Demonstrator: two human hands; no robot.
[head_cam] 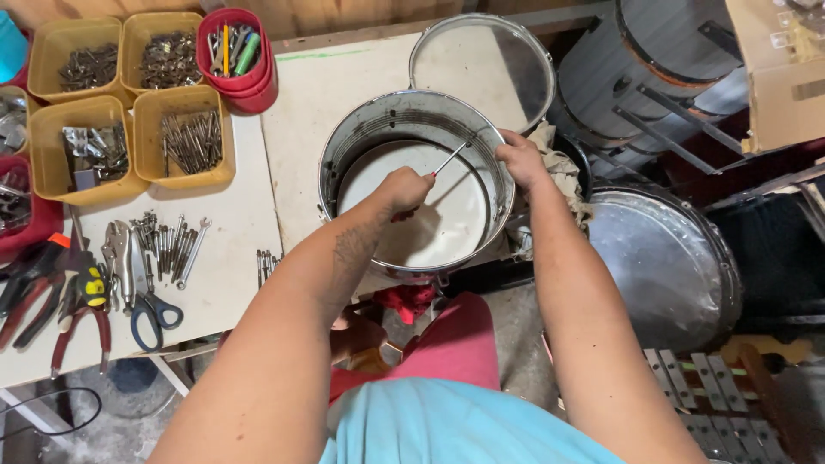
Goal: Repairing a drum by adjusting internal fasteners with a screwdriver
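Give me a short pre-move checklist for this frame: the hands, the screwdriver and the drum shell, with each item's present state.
1. Left hand grips the screwdriver by its handle: ok; fist closed, thin shaft sticks out toward the far wall.
2. Screwdriver tip seated on a fastener: cannot tell; the tip meets the inner wall next to the right hand, too small to see.
3. Right hand steadies the drum shell: ok; it sits on the right rim.
4. Shell stands flat on the workbench: ok; open end up, white drumhead showing inside.
5. Spare hoop apart from the shell: cannot tell; their rims look close or overlapping.
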